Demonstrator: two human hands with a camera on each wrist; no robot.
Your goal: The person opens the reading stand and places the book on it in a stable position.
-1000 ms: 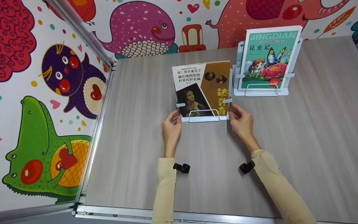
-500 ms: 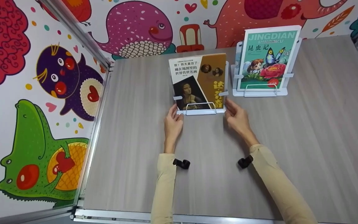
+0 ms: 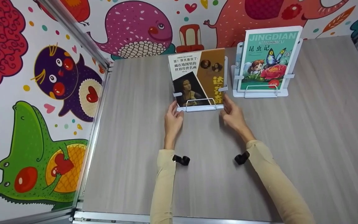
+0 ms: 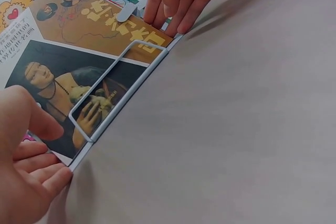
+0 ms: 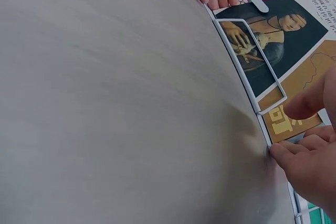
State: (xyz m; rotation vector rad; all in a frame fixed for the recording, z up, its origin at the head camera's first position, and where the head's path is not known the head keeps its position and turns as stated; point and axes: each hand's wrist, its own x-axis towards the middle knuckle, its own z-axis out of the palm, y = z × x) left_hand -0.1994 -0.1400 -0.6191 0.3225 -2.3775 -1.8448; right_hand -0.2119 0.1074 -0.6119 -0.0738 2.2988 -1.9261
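Note:
A white-and-brown book (image 3: 208, 67) with a portrait on its cover leans on a white metal book stand (image 3: 200, 109), held by its side clips and front wire. My left hand (image 3: 173, 123) grips the stand's lower left corner. At the lower right corner my right hand (image 3: 234, 115) holds it the same way. In the left wrist view, the left thumb (image 4: 44, 121) lies over the cover while the fingertips sit at the corner. The right wrist view has the right thumb (image 5: 307, 103) over the cover's gold lettering, fingers at the side edge.
To the right, a second white stand (image 3: 261, 94) bears a green book (image 3: 269, 59) with a butterfly and red flower. Behind them rises a wall with cartoon animals (image 3: 138, 28). A metal rail (image 3: 96, 137) runs along the left side of the grey table (image 3: 129, 124).
Both hands have moved the stand and its book away from the body, toward the back wall and slightly left. The green book's stand has stayed where it was.

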